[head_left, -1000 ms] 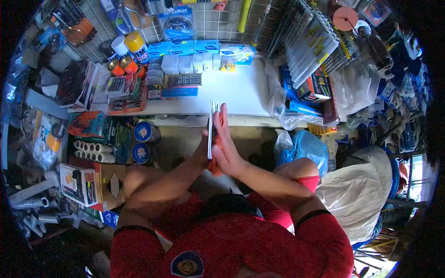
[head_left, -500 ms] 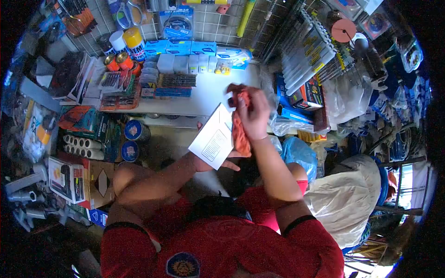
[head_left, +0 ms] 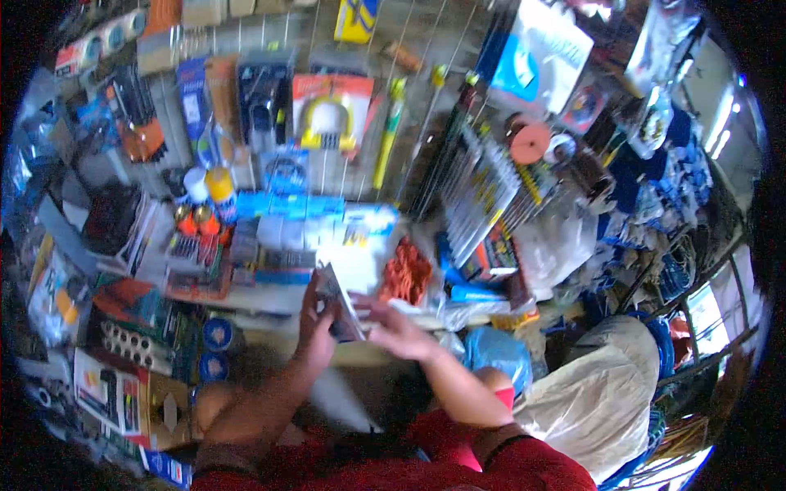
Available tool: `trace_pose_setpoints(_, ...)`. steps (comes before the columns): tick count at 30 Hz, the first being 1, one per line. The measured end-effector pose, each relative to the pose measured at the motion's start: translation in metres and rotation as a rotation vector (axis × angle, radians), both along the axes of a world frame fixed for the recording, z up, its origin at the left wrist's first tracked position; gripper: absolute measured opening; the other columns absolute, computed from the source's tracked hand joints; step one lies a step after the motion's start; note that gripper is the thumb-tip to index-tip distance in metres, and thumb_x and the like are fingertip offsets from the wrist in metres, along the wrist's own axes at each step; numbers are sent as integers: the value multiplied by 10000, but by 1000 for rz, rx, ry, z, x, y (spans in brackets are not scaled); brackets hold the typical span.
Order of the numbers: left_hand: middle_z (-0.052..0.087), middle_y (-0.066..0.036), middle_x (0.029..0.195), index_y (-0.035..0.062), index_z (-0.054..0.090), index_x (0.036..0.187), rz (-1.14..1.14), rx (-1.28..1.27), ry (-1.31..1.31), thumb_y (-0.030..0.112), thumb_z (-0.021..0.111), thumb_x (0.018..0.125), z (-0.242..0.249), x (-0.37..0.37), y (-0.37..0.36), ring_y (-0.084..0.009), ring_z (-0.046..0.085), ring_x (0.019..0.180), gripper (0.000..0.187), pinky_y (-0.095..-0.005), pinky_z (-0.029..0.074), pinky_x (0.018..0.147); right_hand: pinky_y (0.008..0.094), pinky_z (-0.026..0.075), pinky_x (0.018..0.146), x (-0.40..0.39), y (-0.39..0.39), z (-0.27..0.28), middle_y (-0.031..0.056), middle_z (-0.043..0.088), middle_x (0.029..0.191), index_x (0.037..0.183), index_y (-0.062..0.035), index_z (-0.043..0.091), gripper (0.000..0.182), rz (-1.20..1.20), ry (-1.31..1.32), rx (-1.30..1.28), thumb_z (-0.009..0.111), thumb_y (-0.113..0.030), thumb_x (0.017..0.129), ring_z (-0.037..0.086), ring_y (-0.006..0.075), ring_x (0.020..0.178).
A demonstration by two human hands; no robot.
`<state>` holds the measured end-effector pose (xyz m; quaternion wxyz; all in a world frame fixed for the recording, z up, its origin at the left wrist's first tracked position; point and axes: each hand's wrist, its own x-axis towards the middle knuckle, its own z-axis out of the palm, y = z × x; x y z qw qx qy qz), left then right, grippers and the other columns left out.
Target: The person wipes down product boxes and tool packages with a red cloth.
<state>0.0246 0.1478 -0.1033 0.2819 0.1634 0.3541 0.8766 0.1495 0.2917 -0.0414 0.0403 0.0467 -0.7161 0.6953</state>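
My left hand (head_left: pixel 315 331) is closed around a small white box (head_left: pixel 342 307), which is tilted on edge over the front of the white shelf (head_left: pixel 360 274). A greyish face and a pale edge of the box show, blurred by motion. My right hand (head_left: pixel 403 334) is just to the right of the box, fingers stretched toward its pale edge and apart from each other. Beyond that hand, a crumpled orange-red cloth (head_left: pixel 405 272) lies on the shelf's right part.
Blue-and-white boxes (head_left: pixel 291 213) and spray cans (head_left: pixel 219 186) line the back of the shelf. Packaged tools hang on the grid wall, including a yellow-framed pack (head_left: pixel 332 114). A blue plastic bag (head_left: pixel 499 358) and a beige sack (head_left: pixel 598 397) sit at the right.
The orange-red cloth has left my right hand and lies on the shelf. The white box has turned from its printed face to its edge, and the view has tipped upward.
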Motion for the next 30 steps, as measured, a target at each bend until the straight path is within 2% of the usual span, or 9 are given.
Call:
trace_pose_setpoints(2, 442, -96, 1453, 161, 201, 1587, 49, -46, 133, 56, 714, 843, 37, -4, -9, -222, 528, 1218, 910, -368, 474, 1007, 374, 499, 953, 5, -18, 18, 129, 480, 1414, 1530, -54, 288, 711, -80, -9, 2, 681, -124, 942, 527, 227, 1235)
trace_pose_setpoints(7, 333, -147, 1510, 51, 98, 1584, 205, -197, 455, -93, 774, 720, 67, -3, -19, -256, 389, 1359, 1107, -413, 348, 1127, 319, 582, 785, 16, -14, 63, 104, 650, 1151, 1366, -4, 470, 433, -364, 38, 101, 617, -21, 959, 664, 181, 1000)
trace_pose_setpoints(9, 390, -168, 1468, 145, -45, 1597, 103, 48, 390, -32, 742, 785, 78, 3, -18, -260, 461, 1296, 1145, -411, 404, 1064, 299, 570, 741, 25, -10, 81, 77, 692, 995, 1243, 22, 579, 293, -532, 80, 208, 630, -40, 961, 680, 149, 881)
trace_pose_setpoints(10, 411, -180, 1453, 183, -103, 1595, 21, 150, 321, -8, 726, 814, 81, 5, -24, -259, 487, 1271, 1155, -410, 439, 1028, 288, 559, 753, 29, 13, 74, 99, 717, 987, 1276, 3, 589, 354, -618, 127, 454, 676, -102, 949, 675, 152, 956)
trace_pose_setpoints(11, 491, -197, 1395, 246, -182, 1573, -46, 129, 424, 46, 687, 874, 60, -9, -25, -260, 559, 1192, 1133, -399, 504, 928, 292, 547, 801, 39, 6, 114, 100, 711, 1038, 1283, 9, 591, 367, -595, 91, 123, 682, -84, 940, 671, 153, 967)
trace_pose_setpoints(14, 616, -202, 1259, 262, -209, 1557, -158, -145, 400, 111, 669, 930, 55, -19, -18, -245, 671, 950, 1089, -361, 540, 810, 322, 558, 754, 34, 34, 183, 85, 682, 960, 1195, 19, 593, 275, -862, 613, 153, 644, -16, 927, 666, 162, 843)
trace_pose_setpoints(18, 683, -172, 1149, 133, -3, 1584, -222, -418, 374, 130, 701, 923, 10, -27, -1, -230, 696, 897, 965, -329, 550, 748, 277, 559, 652, 19, 49, 293, 65, 652, 972, 1275, 15, 542, 345, -1052, 776, 137, 624, -133, 974, 639, 127, 748)
trace_pose_setpoints(20, 726, -92, 1055, 67, 340, 1500, -137, -564, 668, 191, 718, 917, -7, -26, 6, -190, 682, 758, 706, -322, 546, 703, 256, 556, 623, 11, 64, 321, 66, 672, 985, 1268, 7, 558, 323, -1018, 831, 5, 613, -132, 982, 654, 123, 735)
trace_pose_setpoints(30, 716, -110, 1135, 128, 530, 1398, -458, -543, 865, 292, 657, 945, -6, -11, -1, -228, 667, 937, 498, -365, 529, 843, 222, 468, 495, 27, 135, 321, 25, 678, 859, 1193, -12, 634, 257, -1010, 693, -20, 625, -149, 976, 582, 95, 565)
